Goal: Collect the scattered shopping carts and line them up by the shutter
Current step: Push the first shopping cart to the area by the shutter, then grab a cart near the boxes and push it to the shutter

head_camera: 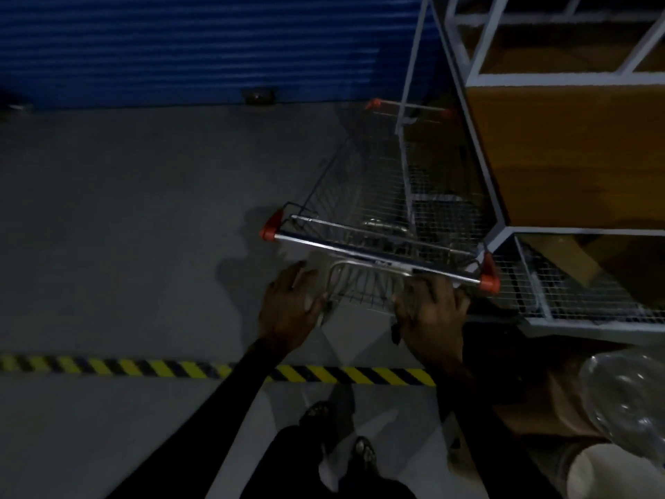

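A wire shopping cart (370, 196) with orange corner caps stands on the grey floor, its nose pointing at the blue shutter (180, 48). Its chrome handle bar (360, 252) runs across just ahead of my hands. My left hand (293, 306) hovers below the bar's left half with its fingers spread, holding nothing. Under the bar's right end is my right hand (431, 311), fingers straight, their tips close to the bar; whether they touch it I cannot tell. The cart's right side is pressed close against a white rack.
A white metal-frame rack (482, 77) with wooden panels and a mesh base stands right of the cart and partly overlaps it. Yellow-black hazard tape (144, 367) crosses the floor behind my hands. Clear plastic wrap (626, 394) lies at bottom right. Bare floor stretches to the left.
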The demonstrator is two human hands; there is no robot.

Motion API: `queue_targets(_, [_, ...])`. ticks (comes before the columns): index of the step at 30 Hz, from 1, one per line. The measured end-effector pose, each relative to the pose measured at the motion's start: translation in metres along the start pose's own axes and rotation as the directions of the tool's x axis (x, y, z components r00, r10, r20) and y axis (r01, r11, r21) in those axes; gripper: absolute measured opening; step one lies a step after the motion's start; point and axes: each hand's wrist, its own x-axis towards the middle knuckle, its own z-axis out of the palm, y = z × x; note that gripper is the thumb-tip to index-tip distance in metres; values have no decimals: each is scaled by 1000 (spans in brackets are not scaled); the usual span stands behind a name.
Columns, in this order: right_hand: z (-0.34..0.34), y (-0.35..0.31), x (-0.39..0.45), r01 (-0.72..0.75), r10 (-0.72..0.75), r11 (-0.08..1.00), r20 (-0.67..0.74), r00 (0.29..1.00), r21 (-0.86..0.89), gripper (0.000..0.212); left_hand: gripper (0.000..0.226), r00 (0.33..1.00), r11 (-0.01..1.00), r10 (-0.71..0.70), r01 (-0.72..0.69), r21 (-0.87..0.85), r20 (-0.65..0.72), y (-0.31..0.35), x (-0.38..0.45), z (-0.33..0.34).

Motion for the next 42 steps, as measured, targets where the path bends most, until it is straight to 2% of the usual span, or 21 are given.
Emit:
queue_targets(3, [2, -15, -33, -40, 29, 994, 107, 994, 98, 39, 50, 996, 994, -84, 87, -64, 40, 4, -55, -2])
queue_targets(6, [14, -35, -59, -40, -19, 965, 221, 975, 260, 41, 43, 985, 983, -164, 168, -74, 49, 3, -103, -18])
queue_targets(9, [16, -67, -71, -104, -77, 906, 402, 913, 410, 34, 41, 960, 958, -279, 280, -66, 19, -6, -150, -38])
queue_targets(11, [13, -96, -78, -129, -122, 880, 481, 868, 456, 23, 42, 934, 933, -356, 354, -66, -16, -15, -184, -53])
queue_targets(19, [-3, -225, -116, 7, -433, 802, 574, 694, 597, 26, 40, 758, 776, -630, 624, -93, -167, -48, -327, -102])
queue_targets(26, [-16, -343, -178, 85, -620, 744, 639, 454, 662, 25, 40, 532, 589, -805, 772, -239, -265, -76, -451, -137])
queue_targets(31, [-30, -438, -241, 82, -724, 668, 620, 303, 740, 22, 41, 295, 414, -897, 824, -387, -331, -96, -547, -162])
queue_targets(37, [-29, -538, -332, 214, -872, 489, 476, 111, 846, 15, 40, 38, 248, -916, 837, -488, -399, -99, -668, -177])
queue_targets(42, [-56, -613, -412, 254, -907, 355, 397, -139, 900, 14, 39, -235, 78, -865, 809, -583, -443, -78, -756, -186])
